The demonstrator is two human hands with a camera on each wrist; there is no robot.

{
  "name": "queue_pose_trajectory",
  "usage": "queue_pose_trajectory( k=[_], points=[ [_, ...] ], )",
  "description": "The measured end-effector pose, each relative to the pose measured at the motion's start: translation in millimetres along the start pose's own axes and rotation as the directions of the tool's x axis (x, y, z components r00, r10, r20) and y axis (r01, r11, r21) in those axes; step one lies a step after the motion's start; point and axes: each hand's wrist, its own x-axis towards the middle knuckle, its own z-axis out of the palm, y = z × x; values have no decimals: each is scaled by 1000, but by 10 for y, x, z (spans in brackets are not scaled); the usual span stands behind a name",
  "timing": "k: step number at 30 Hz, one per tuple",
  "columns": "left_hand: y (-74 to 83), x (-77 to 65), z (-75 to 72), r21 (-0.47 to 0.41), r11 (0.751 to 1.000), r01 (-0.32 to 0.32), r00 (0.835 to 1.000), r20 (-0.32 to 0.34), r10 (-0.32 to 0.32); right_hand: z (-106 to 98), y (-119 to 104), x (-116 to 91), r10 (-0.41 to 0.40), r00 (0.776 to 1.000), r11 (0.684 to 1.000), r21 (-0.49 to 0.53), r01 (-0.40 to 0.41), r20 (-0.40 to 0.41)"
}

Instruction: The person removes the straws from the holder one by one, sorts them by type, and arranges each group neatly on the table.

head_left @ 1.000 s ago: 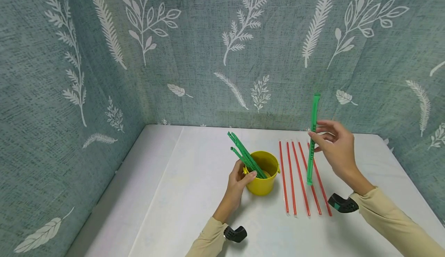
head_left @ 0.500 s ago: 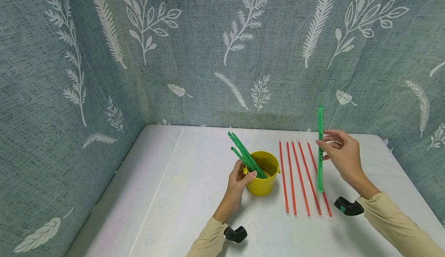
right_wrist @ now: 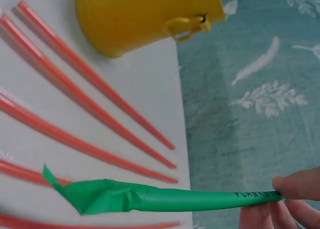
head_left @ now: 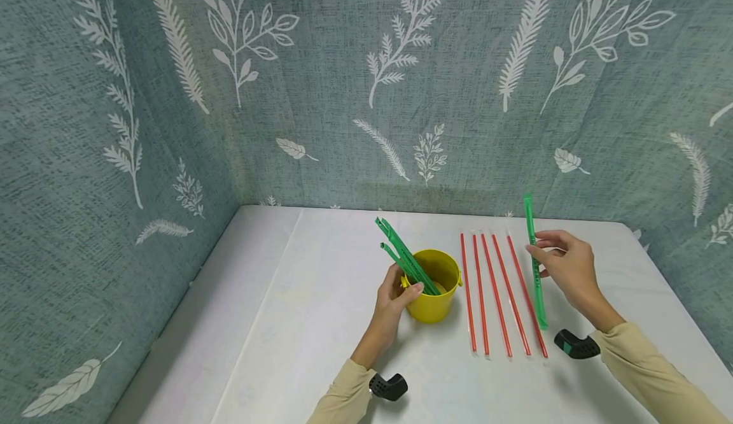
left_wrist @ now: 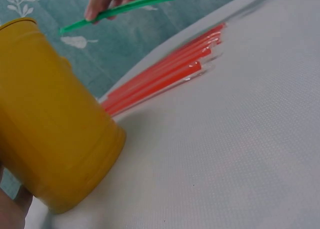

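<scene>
The hands are apart, each closed on something. The right hand (head_left: 567, 268) pinches a green straw (head_left: 538, 293) between thumb and fingertips at about mid-length, a hold that seems chosen for balance, leaving the 2 ends free. That straw slants, its far end raised, its near end just right of the nearest red straw; whether the near end touches down I cannot tell. In the right wrist view its wrapper carries dark print and ends in a crumpled twist.

The left hand (head_left: 392, 300) grips the yellow bucket (head_left: 431, 309) from the left, thumb over the near-left rim. The grip probably steadies it, since the green straws (head_left: 403, 252) inside lean left and stick out well past the rim, which could tip a light bucket. Their feet rest low inside; overlap makes them hard to count.

Between bucket and right hand lie 5 red straws (head_left: 495, 295), apart from each other and running near to far in a slight fan, each in clear film. The gaps presumably make each easy to pick up singly.

Beyond this, 1 black device (head_left: 388, 386) sits at the left wrist and 1 at the right. A white table (head_left: 286, 322) carries everything, with leaf-patterned cloth (head_left: 321, 61) hanging behind and to the left.
</scene>
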Motion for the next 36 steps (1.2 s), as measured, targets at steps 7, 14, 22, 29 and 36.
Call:
queue_pose_trajectory(
  k=[7,14,22,29,36],
  points=[
    [44,-7,9,17,1000,5,1000,9,-5,30,449,115,19,1000,999,-37,-19,22],
    [47,-14,4,17,1000,-2,1000,9,2,149,1050,255,33,999,985,-170,-37,-21],
    [41,-11,9,18,1000,-3,1000,17,3,89,729,84,114,993,980,-164,-111,6],
    [37,-16,11,24,1000,10,1000,20,-10,60,302,-75,187,982,967,-176,-182,10],
    [50,-6,13,24,1000,1,1000,21,-1,107,345,-61,150,989,966,-215,-146,4]
  ],
)
